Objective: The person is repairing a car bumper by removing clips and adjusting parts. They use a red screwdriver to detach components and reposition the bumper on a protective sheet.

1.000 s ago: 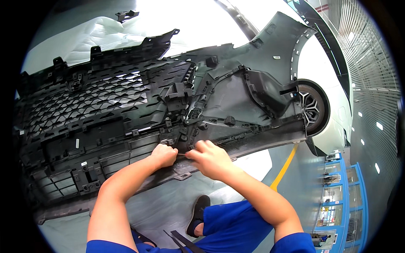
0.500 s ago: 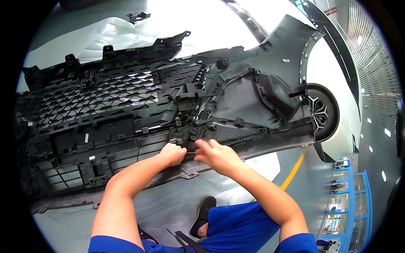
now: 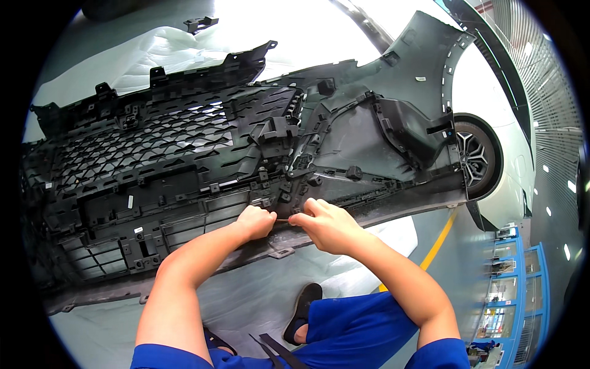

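Observation:
A large black plastic car bumper (image 3: 246,237) lies across the view with its ribbed inner side showing. My left hand (image 3: 255,222) is closed in a pinch close to its near edge, just below the centre clips and brackets. To the right of it, my right hand (image 3: 327,225) is also closed, thumb and forefinger pressed together. A thin, reddish strand (image 3: 283,219) spans the short gap between the two hands, an end in each grip. What exactly it is stays too small to tell. The black mesh grille (image 3: 144,147) fills the bumper's left part.
Behind the bumper, pale wrapping sheet (image 3: 150,52) is spread, with a small black bracket (image 3: 201,24) on it. A white car's wheel (image 3: 473,157) stands at the right. Beyond a yellow floor line (image 3: 437,243) are blue-framed windows (image 3: 504,289). My shoe (image 3: 304,310) is below.
My right hand's raised fingers have curled in, and it has moved slightly right, widening the gap between the hands. My left hand stays by the bumper's edge. The whole view has shifted a little.

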Motion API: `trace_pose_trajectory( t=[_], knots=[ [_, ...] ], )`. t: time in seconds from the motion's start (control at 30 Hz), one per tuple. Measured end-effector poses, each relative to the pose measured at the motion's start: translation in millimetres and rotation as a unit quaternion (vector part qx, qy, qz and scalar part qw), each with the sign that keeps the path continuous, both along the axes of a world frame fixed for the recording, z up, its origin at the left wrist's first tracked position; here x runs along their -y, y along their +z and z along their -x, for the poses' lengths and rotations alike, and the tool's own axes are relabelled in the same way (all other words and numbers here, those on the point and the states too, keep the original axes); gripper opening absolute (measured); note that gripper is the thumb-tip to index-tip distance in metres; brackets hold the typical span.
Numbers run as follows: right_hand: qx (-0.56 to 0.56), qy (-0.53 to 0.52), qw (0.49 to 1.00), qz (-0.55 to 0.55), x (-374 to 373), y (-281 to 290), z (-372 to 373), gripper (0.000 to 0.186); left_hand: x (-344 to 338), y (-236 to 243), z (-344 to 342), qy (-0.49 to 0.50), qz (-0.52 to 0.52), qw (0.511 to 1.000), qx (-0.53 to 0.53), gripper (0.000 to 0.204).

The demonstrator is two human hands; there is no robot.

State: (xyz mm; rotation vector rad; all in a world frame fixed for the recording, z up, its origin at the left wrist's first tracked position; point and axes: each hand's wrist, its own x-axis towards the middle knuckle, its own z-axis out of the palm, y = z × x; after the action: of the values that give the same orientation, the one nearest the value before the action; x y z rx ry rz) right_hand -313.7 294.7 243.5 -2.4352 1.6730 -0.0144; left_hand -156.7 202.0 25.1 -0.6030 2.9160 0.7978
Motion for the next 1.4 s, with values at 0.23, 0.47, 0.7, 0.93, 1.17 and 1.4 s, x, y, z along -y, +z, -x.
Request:
trace_pose_trajectory(
  t=[0.23, 0.47, 0.7, 0.93, 1.17, 1.4],
  knots=[
    [-0.095, -0.072, 0.987, -0.107, 11.9, 16.8, -11.6, 0.017, -2.0, -15.9, -1.1, 0.012, 0.013, 1.000, -0.024, 0.021],
    [-0.154, -0.163, 0.953, -0.205, 14.2, 20.9, -21.2, 0.021, -1.7, 1.7, -2.0, 0.002, -0.005, 1.000, 0.008, 0.021],
    [-0.026, -0.090, 0.990, -0.107, -3.7, 9.6, -16.5, 0.022, -3.8, -14.9, -1.2, 0.014, 0.008, 0.999, -0.037, 0.024],
    [-0.082, 0.051, 0.994, -0.053, 9.1, 17.6, -8.7, 0.025, -2.1, -1.0, -9.6, 0.021, -0.043, 0.995, -0.085, 0.026],
    [-0.147, -0.085, 0.970, -0.176, 15.7, 16.2, -16.2, 0.030, -7.8, 0.1, -11.8, 0.033, -0.058, 0.994, -0.087, 0.024],
    [-0.087, -0.084, 0.980, -0.158, 9.8, 26.3, -24.4, 0.031, -10.3, -23.0, -8.5, 0.041, -0.038, 0.984, -0.170, 0.030]
  ],
)
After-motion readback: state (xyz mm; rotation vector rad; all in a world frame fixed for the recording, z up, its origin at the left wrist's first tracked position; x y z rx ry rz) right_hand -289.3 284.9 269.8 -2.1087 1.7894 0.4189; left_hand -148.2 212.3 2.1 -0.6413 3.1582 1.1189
